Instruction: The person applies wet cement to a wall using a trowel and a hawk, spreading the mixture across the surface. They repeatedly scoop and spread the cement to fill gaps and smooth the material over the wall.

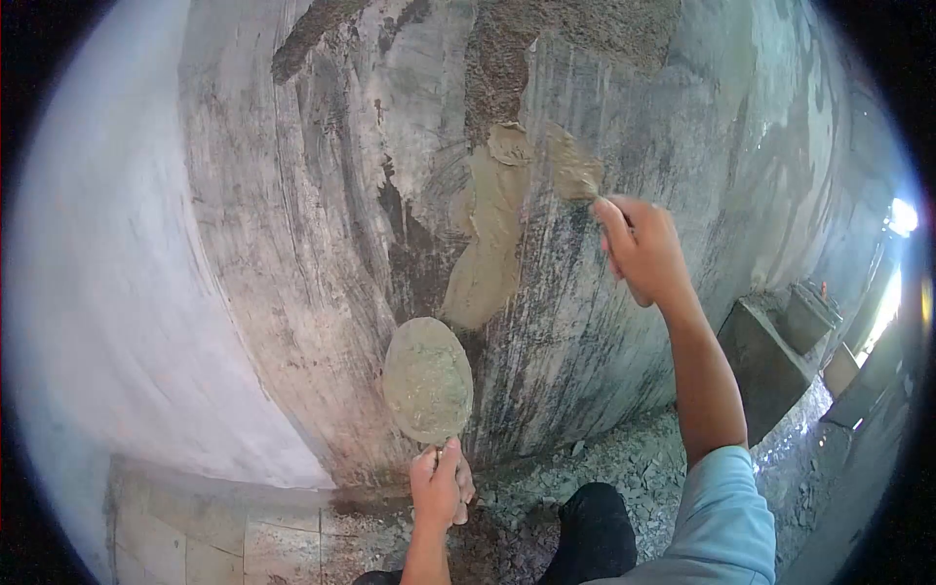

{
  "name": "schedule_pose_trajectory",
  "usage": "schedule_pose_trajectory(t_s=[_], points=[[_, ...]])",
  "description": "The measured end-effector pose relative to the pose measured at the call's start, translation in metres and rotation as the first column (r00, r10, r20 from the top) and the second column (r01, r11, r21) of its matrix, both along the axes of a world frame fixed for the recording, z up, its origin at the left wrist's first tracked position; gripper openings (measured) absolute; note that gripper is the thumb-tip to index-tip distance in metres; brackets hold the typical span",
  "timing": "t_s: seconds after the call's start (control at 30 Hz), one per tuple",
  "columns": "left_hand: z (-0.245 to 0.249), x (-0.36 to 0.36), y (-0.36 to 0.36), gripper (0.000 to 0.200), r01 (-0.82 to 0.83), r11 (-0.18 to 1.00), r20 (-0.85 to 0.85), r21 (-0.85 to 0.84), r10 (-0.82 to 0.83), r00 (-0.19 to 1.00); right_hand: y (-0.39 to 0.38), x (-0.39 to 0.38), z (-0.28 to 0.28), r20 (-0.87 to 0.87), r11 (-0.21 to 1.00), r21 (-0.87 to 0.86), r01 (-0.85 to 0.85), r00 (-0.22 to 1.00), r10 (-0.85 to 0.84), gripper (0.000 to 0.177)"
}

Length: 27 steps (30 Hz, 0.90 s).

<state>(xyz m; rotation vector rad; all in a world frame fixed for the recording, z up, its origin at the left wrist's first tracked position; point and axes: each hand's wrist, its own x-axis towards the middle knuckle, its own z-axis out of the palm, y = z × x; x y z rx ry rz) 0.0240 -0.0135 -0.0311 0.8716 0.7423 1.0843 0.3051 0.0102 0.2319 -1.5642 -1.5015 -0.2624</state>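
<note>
My left hand (441, 485) is closed round the handle of an oval plasterer's hawk (427, 380), whose face is coated with wet grey-green plaster. The hawk is held up in front of the lower wall. Higher and to the right, my right hand (645, 249) grips a small trowel (575, 168) by its handle; plaster covers the blade, which overlaps the wall in this view. Just left of the trowel, a strip of fresh plaster (490, 234) runs down the rough, stained wall (331, 195), with a thicker lump at its top.
Bare coarse patches (585, 29) show at the wall's top. Broken rubble (634, 478) litters the floor at the wall's foot, beside pale tiles (278, 551) at lower left. A grey box-like block (765, 366) stands at right. My dark-clad leg (593, 531) is below.
</note>
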Motion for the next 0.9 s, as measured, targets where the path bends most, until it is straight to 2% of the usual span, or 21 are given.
schedule_pose_trajectory(t_s=[0.07,0.17,0.27,0.37,0.47,0.57,0.67,0.77,0.9], points=[[-0.001,-0.001,0.001,0.036,0.002,1.000,0.002,-0.005,-0.002,1.000,-0.004,-0.026,0.020,-0.181,0.987,-0.130,-0.095,0.981,0.071,0.040],[-0.001,0.001,0.003,0.037,0.013,1.000,0.016,-0.028,-0.012,1.000,0.013,-0.032,0.025,-0.162,0.980,-0.132,-0.150,0.978,0.128,0.041],[-0.003,0.002,0.005,0.038,0.014,0.999,0.007,-0.042,-0.014,1.000,0.030,-0.013,0.009,0.174,0.998,-0.020,-0.053,0.983,0.056,0.043],[0.001,0.002,0.003,0.039,-0.012,0.999,-0.046,-0.052,0.009,0.999,0.026,0.003,-0.019,0.229,1.000,-0.002,-0.029,0.973,0.029,0.044],[0.000,-0.001,0.005,0.039,-0.023,0.999,-0.020,-0.039,0.022,1.000,0.004,-0.005,-0.021,-0.090,0.987,-0.142,-0.078,0.994,0.066,0.042],[0.000,-0.002,0.005,0.040,-0.021,0.999,0.021,-0.028,0.022,1.000,0.000,-0.006,-0.018,-0.152,0.988,-0.116,-0.098,0.985,0.080,0.042],[0.003,-0.002,0.006,0.041,-0.024,0.999,0.051,-0.040,0.026,0.998,0.006,-0.016,-0.003,-0.063,0.989,-0.003,-0.147,0.987,0.147,0.042],[0.001,0.001,0.006,0.040,-0.024,0.998,0.044,-0.056,0.027,0.999,0.021,-0.008,-0.005,-0.081,0.966,-0.176,-0.189,0.981,0.177,0.043],[0.004,0.007,0.004,0.040,-0.009,0.998,0.000,-0.055,0.009,1.000,0.018,-0.002,-0.025,0.052,0.984,-0.151,-0.096,0.993,0.105,0.043]])
